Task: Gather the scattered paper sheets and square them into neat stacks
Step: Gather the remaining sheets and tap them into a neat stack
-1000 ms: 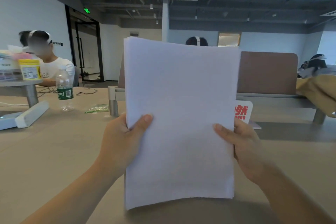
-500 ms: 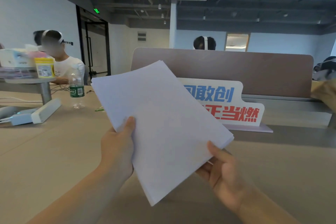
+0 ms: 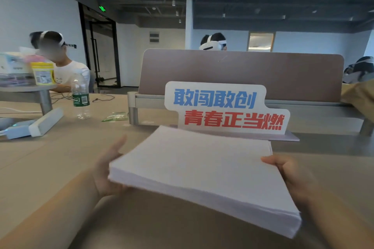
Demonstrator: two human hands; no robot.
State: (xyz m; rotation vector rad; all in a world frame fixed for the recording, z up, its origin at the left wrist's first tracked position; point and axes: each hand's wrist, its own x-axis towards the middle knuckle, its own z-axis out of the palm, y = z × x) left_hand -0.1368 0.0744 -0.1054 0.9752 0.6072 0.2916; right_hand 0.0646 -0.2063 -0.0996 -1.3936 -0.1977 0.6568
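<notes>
Stack: paper stack [image 3: 194, 176] lies nearly flat, low over the counter [image 3: 40, 168], at centre frame.
Hands: left hand [image 3: 107, 170] at 9 o'clock, fingers open along the edge; right hand [image 3: 287, 176] at 3 o'clock, thumb on top, clasping.
Handling: judged thick, fairly heavy, floppy; sheets slide, so support both short edges from below.
Beyond: slogan sign [image 3: 224, 109] at 12 o'clock, just behind.
</notes>
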